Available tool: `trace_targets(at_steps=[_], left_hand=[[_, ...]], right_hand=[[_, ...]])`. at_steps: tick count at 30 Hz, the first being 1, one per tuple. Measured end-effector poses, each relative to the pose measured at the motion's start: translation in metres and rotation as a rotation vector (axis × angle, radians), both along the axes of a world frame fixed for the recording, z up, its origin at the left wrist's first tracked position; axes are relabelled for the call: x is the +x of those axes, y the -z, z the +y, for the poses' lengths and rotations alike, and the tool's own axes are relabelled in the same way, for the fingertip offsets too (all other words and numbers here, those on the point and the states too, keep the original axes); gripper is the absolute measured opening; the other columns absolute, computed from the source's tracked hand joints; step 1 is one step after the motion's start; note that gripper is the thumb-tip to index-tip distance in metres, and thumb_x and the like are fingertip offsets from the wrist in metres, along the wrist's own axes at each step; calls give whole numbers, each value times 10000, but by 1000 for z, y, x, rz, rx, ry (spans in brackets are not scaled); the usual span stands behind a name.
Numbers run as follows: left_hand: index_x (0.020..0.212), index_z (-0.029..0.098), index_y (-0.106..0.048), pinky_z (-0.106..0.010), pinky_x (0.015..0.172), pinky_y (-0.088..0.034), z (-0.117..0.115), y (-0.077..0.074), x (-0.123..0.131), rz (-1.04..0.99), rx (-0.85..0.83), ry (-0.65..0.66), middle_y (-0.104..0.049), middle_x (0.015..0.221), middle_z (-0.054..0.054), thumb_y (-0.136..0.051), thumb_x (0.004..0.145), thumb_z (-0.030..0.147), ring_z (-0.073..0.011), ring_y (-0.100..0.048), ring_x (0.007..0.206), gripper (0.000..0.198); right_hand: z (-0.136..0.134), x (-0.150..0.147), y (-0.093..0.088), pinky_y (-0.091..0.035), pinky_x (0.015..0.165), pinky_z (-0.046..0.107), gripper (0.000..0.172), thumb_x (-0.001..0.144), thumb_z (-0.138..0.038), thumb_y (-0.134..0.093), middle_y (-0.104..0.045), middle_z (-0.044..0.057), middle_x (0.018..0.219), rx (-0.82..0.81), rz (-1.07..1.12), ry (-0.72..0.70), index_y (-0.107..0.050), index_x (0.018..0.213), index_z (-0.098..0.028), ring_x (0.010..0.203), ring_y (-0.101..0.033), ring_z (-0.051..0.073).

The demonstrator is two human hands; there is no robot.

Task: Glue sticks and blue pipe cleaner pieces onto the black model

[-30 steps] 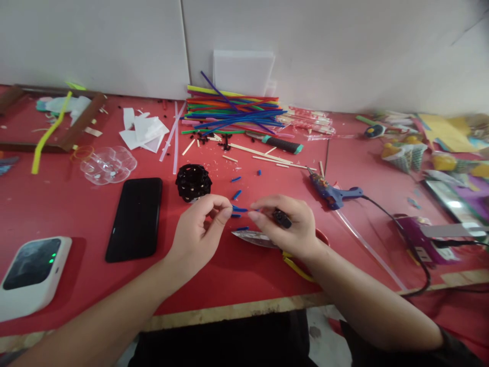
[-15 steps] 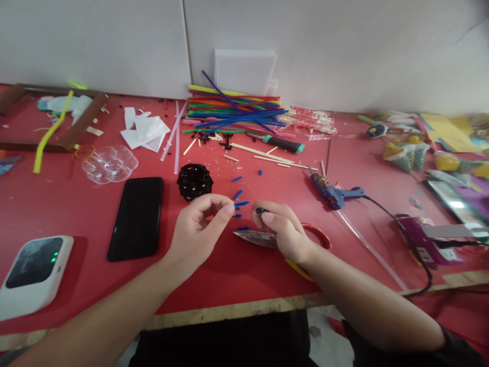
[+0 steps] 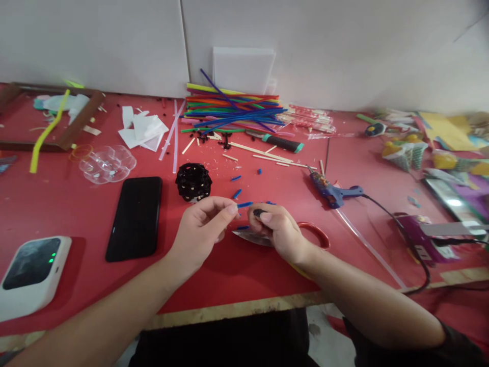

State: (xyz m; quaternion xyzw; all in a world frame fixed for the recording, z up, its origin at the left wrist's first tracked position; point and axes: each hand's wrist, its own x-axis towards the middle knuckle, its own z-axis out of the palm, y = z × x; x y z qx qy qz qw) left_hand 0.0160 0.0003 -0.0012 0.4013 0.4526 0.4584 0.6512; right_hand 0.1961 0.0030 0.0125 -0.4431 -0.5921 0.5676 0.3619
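Note:
Between the thumb and forefinger of my left hand is a short blue pipe cleaner piece, its free end pointing at my right hand. My right hand is closed around a small black fuzzy piece, whose exact kind I cannot make out. Under the right hand lies a pair of scissors, blade to the left, its handle partly covered. Other cut blue pieces are scattered on the table beyond the fingers. A round black openwork form stands behind my left hand.
A phone and a white device with a screen lie to the left. Colourful pipe cleaners are heaped at the back near a cutter knife. On the right are a corded glue gun and a purple box.
My left hand has shifted slightly right with the blue piece, narrowing the gap to my right hand. The right hand has edged left, still holding the black piece.

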Motion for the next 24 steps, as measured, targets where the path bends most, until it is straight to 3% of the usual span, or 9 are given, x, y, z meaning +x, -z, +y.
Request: trace_targets(at_steps=[24], left_hand=[[844,197,-720,-141,424,-324,0,1,-2,-35,6,13,-600,705,17,-746,850,388,-35,-413,494,193]], right_hand=[[-2,-2,2,-243,494,271,260,854,-368,-415,-369,-51,573,-60,33,-9,-428,641,-221,511,-272,101]])
